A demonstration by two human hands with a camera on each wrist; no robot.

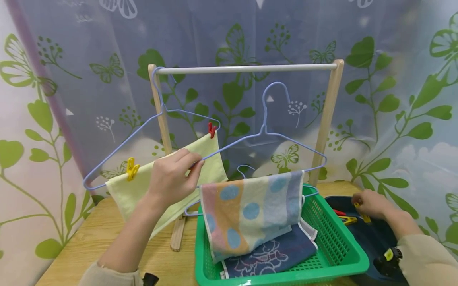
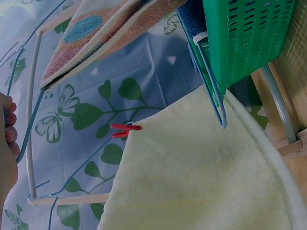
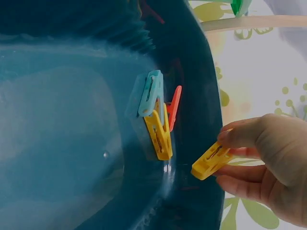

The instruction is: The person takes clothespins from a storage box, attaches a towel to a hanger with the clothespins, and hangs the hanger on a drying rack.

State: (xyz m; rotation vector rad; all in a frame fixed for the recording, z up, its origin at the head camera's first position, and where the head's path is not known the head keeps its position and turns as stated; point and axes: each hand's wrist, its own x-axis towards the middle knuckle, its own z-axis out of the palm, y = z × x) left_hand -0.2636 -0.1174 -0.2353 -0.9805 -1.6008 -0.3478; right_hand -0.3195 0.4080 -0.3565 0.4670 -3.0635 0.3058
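Note:
My left hand (image 1: 173,174) grips the left shoulder of a blue clothes hanger (image 1: 264,129), raised in front of the rack with its hook off the rod. Draped over its lower bar is a multicoloured towel with blue dots (image 1: 252,210), above the basket. At the right, my right hand (image 3: 268,158) pinches a yellow clothespin (image 3: 208,163) at the side of a dark blue basin (image 3: 76,134). Inside the basin lie a light blue clothespin (image 3: 151,93), another yellow clothespin (image 3: 160,136) and a red clothespin (image 3: 176,105), close together.
From the left end of the rack's rod (image 1: 250,69) hangs another hanger (image 1: 125,139) with a pale yellow towel (image 1: 211,155), a red clip (image 1: 212,130) and a yellow clip (image 1: 131,169). A green basket (image 1: 358,264) on the wooden table (image 1: 93,238) holds a navy cloth (image 1: 264,258).

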